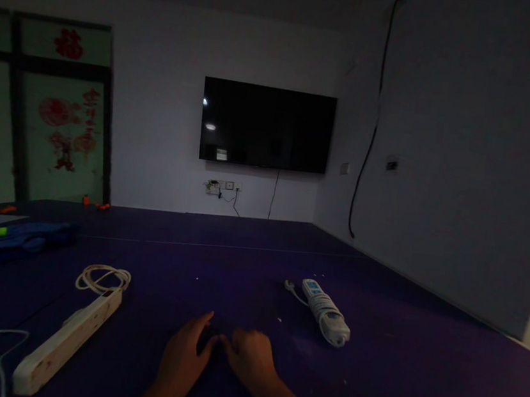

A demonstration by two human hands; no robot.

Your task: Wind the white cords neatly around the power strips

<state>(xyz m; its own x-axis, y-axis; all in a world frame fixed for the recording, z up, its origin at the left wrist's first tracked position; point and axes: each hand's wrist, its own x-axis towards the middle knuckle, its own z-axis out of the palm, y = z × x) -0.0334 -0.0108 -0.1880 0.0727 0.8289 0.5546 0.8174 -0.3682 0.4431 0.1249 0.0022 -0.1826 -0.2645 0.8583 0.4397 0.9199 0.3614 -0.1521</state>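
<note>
My left hand (185, 351) rests low over the dark purple surface (247, 267), its thumb and forefinger apart with nothing visible between them. Close beside it, my right hand (251, 356) has its fingers curled in, and its thumb points at the left thumb, almost or just touching it. The gap between the hands is dark. To the left lies a long white power strip (68, 342) with its cord (103, 276) coiled at the far end. A shorter power strip (325, 310), its own cord wrapped around it, lies beyond my right hand. Neither hand touches a strip.
A loose white cable (3, 359) runs at the lower left. Blue cloth (33, 237) and small orange pieces (102, 206) lie farther back. A television (267, 126) hangs on the far wall, and a black cable (372, 141) hangs down the right wall.
</note>
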